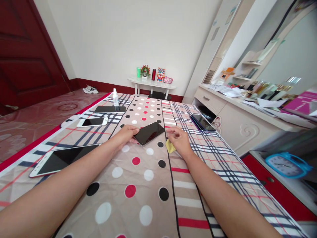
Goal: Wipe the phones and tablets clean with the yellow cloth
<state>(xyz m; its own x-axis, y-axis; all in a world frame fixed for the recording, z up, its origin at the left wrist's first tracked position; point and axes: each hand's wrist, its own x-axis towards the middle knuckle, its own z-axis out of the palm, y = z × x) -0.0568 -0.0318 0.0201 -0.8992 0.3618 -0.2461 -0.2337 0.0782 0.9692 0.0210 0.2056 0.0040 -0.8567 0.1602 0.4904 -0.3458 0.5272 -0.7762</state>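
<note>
Tenuously gripped near one end by the left hand (128, 133), a glossy black rectangular smartphone (150, 133) over the beige polka-dot bedspread (123, 211) may slip if the right hand (180, 140), pinching a small yellow cloth (170, 146), presses its other end.

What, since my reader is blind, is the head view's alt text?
A person's left hand holds a glossy black rectangular phone over dotted, plaid fabric; the right hand holds a yellow cloth. Two white, black-screened phones lie at left.
</note>
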